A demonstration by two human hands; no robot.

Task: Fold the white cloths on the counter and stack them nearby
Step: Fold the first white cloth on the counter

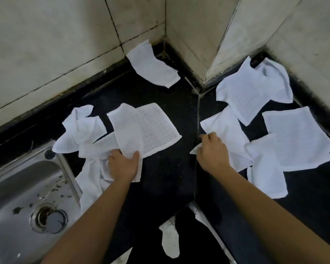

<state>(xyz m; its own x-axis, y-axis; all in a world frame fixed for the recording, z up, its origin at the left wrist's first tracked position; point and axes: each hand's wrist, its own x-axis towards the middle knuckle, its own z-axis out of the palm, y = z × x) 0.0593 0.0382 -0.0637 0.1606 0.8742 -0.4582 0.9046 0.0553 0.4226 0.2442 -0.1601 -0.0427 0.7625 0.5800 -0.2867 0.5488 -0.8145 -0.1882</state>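
Nearest me, my left hand (123, 164) was pinching the near edge of a waffle-weave cloth (151, 128), thumb on top, with a crumpled heap of cloths (80, 134) beside it spilling toward the steel sink (17, 187) at the counter's left end. My right hand (212, 151) was curled, gripping the near corner of a flat cloth (227, 134) lying just past the seam of the black counter (170, 178). To its right several overlapping cloths (293, 145) lay spread toward the counter's right edge. Farther back, another cloth (251, 96) rested by the tiled pillar (198, 40), and one curled cloth (152, 67) sat in the far corner against the wall.
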